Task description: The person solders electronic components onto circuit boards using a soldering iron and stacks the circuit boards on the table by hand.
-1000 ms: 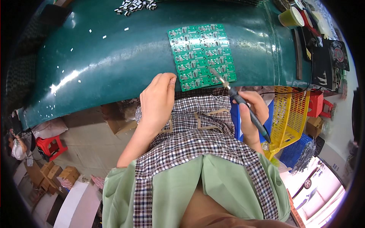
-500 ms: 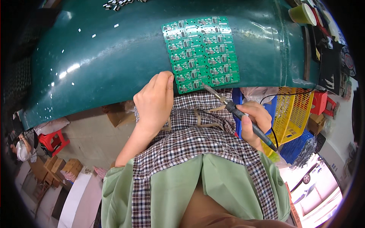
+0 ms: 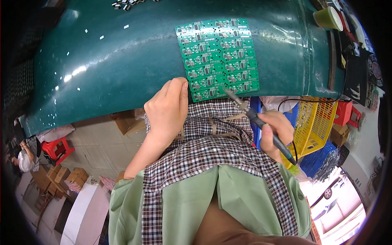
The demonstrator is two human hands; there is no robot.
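Observation:
A green panel of several joined circuit boards (image 3: 220,61) lies on the dark green table, close to its near edge. My left hand (image 3: 166,112) is closed beside the panel's near left corner, with thumb and fingers pressed together; whatever is in them is hidden. In my right hand (image 3: 275,132) is a soldering iron (image 3: 261,122), gripped like a pen. Its metal tip points up and left over the panel's nearest row, around the middle. The tip is blurred, so I cannot tell whether it touches the board.
Small white pieces (image 3: 101,37) are scattered over the left of the table (image 3: 122,69). A pile of black-and-white parts (image 3: 127,4) lies at the far edge. A green cup (image 3: 328,18) stands far right. Yellow (image 3: 312,126) and blue crates are below right, near the iron's cable.
The soldering iron's tip has shifted slightly to the right along the nearest row. My left hand stays by the panel's corner, and the whole view has moved a little.

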